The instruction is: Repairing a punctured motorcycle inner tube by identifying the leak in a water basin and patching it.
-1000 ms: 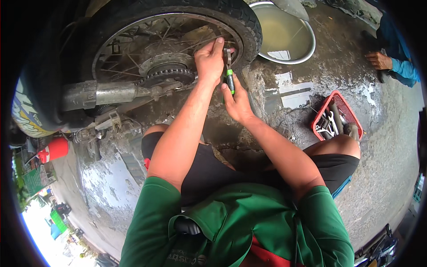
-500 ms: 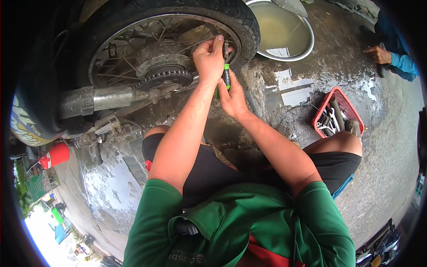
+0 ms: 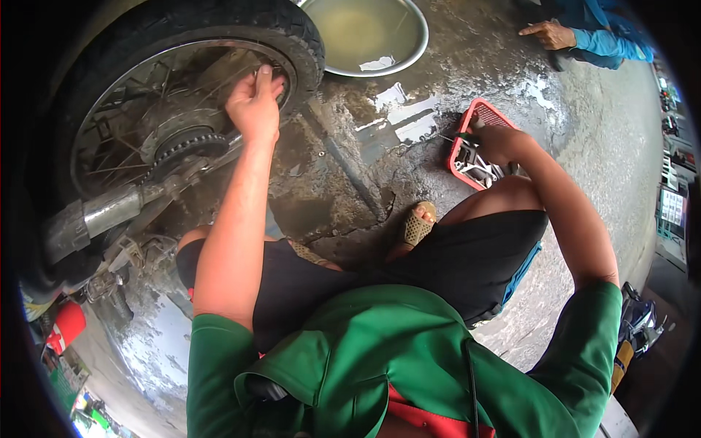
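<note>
My left hand (image 3: 253,106) is raised at the spoked motorcycle wheel (image 3: 196,45), just inside the rim at its right side. Its thumb points up and its fingers curl behind; whatever they pinch is hidden. Over to the right, my right hand (image 3: 502,144) reaches into a red plastic basket (image 3: 458,174) of metal tools. Its fingers close around a tool with a dark green handle (image 3: 467,136), whose far end I cannot make out. Wrenches (image 3: 475,171) lie in the basket below that hand.
A metal basin of cloudy water (image 3: 365,71) stands beyond the tyre. The chain and sprocket (image 3: 191,150) lie at the wheel's near side. Another person's hand (image 3: 549,34) points in from the upper right. My sandalled foot (image 3: 418,228) is on the wet, patchy floor.
My right hand has left the wheel and gone right to the basket, taking the green-and-black tool with it. My left hand stays at the rim. The view has swung right.
</note>
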Motion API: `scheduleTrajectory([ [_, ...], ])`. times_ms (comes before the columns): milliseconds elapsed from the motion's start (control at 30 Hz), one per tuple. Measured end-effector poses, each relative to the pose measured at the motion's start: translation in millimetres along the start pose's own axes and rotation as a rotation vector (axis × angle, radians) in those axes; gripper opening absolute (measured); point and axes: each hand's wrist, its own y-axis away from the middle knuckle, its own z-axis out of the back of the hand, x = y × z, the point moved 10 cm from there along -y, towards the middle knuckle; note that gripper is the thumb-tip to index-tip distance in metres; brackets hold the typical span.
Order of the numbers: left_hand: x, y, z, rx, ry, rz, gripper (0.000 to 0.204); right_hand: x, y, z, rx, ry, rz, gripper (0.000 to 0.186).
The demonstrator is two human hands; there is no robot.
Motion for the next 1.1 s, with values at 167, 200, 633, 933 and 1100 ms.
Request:
scheduleTrajectory([
  [167,7.5,2.0,-5.4,-0.022,-0.051,0.0,0.024,-111.4,-1.3,-55.1,0.009,-0.051,-0.216,0.053],
  [200,7.8,2.7,-6.1,-0.02,-0.06,0.002,0.024,-119.7,2.3,-62.7,0.011,-0.05,-0.25,0.059],
  [633,1.5,7.7,-5.3,0.005,-0.12,-0.003,0.022,148.2,147.0,139.7,-1.058,-0.365,0.854,0.056],
  [933,0.6,2.8,1.6,0.023,-0.144,-0.007,0.018,175.3,135.0,139.3,-0.974,-0.631,1.068,0.052],
  [1100,2.1,2.1,-0.1,0.036,-0.223,-0.043,0.019,190.8,132.1,134.7,-0.927,-0.65,1.12,0.054],
])
